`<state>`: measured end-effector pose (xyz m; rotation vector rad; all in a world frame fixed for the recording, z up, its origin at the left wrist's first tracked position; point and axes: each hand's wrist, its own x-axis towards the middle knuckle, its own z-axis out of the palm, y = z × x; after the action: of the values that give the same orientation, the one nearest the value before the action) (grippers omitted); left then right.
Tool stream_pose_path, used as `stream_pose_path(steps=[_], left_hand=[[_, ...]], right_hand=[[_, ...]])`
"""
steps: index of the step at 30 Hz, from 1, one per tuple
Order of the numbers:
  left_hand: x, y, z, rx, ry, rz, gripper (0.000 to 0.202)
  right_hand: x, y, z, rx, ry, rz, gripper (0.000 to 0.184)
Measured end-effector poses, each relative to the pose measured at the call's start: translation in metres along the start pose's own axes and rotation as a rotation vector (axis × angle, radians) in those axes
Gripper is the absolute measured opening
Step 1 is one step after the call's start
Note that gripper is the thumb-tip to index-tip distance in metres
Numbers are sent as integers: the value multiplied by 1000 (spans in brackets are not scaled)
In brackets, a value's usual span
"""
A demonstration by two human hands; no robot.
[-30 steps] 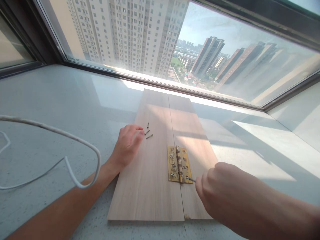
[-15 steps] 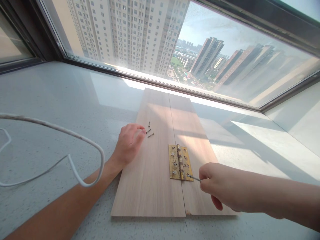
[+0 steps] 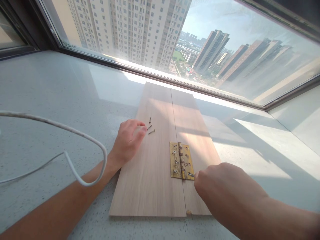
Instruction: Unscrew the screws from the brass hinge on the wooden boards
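A brass hinge (image 3: 182,161) lies across the seam between two pale wooden boards (image 3: 147,186). Screw heads sit in its left leaf. My right hand (image 3: 220,186) is closed on a screwdriver (image 3: 191,174), of which only the thin metal shaft shows; its handle is hidden in my fist. The shaft points at the lowest hole of the right leaf. My left hand (image 3: 131,138) rests on the left board's edge, thumb and forefinger apart, holding nothing. Just beyond its fingertips lie three loose screws (image 3: 151,132).
The boards lie on a speckled pale sill (image 3: 62,90) below a large window (image 3: 212,20) with a dark frame. A white cable (image 3: 67,131) loops over the left side, in front of my left forearm. High-rise buildings stand outside.
My right hand has rolled over and moved closer to the hinge, so less of the screwdriver shaft shows. My left hand stays by the screws. The view has shifted slightly.
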<state>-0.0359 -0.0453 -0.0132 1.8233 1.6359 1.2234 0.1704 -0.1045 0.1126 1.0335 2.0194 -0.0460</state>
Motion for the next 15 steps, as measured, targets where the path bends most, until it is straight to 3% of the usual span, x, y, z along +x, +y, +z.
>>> stream_pose_path(steps=[3,5,8,12,15], left_hand=[[0,1,-1,2,-2,-11,27],[0,1,-1,1,-4,-8,27],[0,1,-1,-2,-1,-3,26],[-1,2,-2,-8,0,-7,25],[-1,2,-2,-18,-8,-6,25]], right_hand=[[-3,4,0,-41,13,-35,18],[-4,11,-1,-22,1,30,18],[-1,23,-5,136,-37,200,21],[5,26,-14,403,-131,247,25],[6,26,-21,481,-144,296,24]])
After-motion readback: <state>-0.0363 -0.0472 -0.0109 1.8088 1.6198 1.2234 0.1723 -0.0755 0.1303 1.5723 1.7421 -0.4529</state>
